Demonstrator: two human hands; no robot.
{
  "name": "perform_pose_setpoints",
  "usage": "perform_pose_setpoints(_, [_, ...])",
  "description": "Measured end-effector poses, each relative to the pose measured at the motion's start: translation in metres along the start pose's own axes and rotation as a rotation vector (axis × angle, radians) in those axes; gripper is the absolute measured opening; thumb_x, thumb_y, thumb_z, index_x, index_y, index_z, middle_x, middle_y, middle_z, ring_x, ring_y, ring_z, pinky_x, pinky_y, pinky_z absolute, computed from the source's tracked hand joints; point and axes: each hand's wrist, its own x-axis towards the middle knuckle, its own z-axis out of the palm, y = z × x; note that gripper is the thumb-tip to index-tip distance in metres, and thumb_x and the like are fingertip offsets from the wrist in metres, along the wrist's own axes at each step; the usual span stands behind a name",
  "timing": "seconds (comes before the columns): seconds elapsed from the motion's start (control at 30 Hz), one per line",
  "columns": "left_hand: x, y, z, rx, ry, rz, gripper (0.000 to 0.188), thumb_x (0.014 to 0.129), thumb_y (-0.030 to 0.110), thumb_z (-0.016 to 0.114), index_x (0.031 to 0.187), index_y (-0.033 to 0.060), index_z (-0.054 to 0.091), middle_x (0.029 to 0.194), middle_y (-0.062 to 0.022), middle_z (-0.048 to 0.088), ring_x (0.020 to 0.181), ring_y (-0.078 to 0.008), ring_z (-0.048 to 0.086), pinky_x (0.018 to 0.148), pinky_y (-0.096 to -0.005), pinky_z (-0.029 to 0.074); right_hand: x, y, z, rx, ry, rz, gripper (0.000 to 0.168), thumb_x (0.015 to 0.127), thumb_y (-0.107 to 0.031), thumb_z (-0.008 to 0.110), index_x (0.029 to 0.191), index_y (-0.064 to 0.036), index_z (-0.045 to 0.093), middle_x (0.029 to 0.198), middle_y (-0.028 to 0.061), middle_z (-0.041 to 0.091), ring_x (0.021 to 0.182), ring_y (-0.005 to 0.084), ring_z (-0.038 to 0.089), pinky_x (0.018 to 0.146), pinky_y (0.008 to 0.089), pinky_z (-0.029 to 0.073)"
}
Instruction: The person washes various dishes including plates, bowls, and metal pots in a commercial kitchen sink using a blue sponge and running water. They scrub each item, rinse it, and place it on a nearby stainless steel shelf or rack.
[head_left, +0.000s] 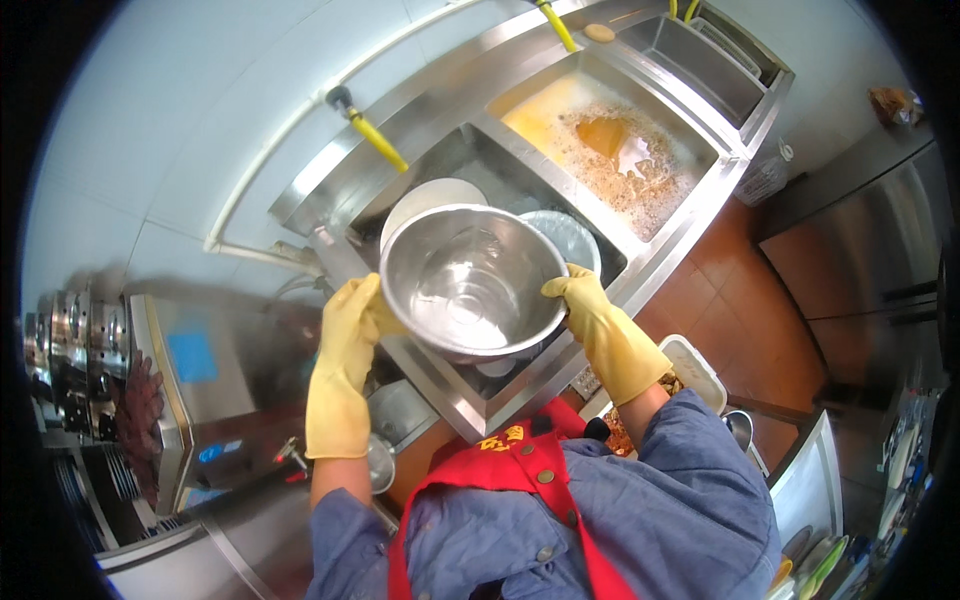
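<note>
A deep stainless steel bowl (471, 281) is tilted so that its inside faces me. My left hand (346, 352), in a yellow rubber glove, grips its left rim. On the right rim is my right hand (600, 322), gloved the same way, with the thumb over the edge. Under and behind the bowl lies a steel sink basin (480, 150). A pale round dish (431, 201) and a round metal lid or bowl (566, 236) sit in that basin, both partly hidden.
To the right, a second basin (637, 150) holds foamy brownish water. Yellow hoses (379, 142) hang from wall taps. A white plastic container (694, 367) stands low at the right. Perforated steel pots (90, 337) and a reddish glove (140, 420) are at the far left.
</note>
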Motion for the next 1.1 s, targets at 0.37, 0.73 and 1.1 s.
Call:
perform_pose_setpoints(0.37, [0.008, 0.004, 0.077, -0.002, -0.261, 0.018, 0.041, 0.109, 0.025, 0.057, 0.139, -0.0024, 0.061, 0.116, -0.0225, 0.075, 0.102, -0.0334, 0.076, 0.093, -0.0456, 0.062, 0.1, -0.072, -0.064, 0.721, 0.087, 0.279, 0.012, 0.09, -0.001, 0.063, 0.082, -0.008, 0.058, 0.072, 0.0026, 0.057, 0.046, 0.0096, 0.046, 0.037, 0.0196, 0.035])
perform_pose_setpoints(0.73, [-0.041, -0.048, 0.002, -0.01, -0.061, -0.1, 0.044, 0.108, 0.024, 0.058, 0.142, -0.0031, 0.057, 0.117, -0.0245, 0.073, 0.102, -0.0334, 0.075, 0.093, -0.0465, 0.062, 0.102, -0.104, -0.008, 1.461, -0.269, 0.347, 0.02, 0.097, -0.013, 0.063, 0.078, -0.016, 0.057, 0.062, -0.0046, 0.049, 0.043, 0.0085, 0.042, 0.036, 0.018, 0.033])
perform_pose_setpoints(1.1, [-0.133, -0.082, -0.026, -0.265, -0.102, 0.108, 0.078, 0.103, 0.055, 0.06, 0.16, 0.006, 0.038, 0.145, -0.0221, 0.059, 0.119, -0.0363, 0.068, 0.096, -0.0543, 0.059, -0.034, -0.04, 0.03, -0.08, -0.081, -0.207, 0.032, 0.089, -0.001, 0.065, 0.121, 0.004, 0.069, 0.1, 0.0145, 0.073, 0.089, 0.0257, 0.072, 0.072, 0.0362, 0.058])
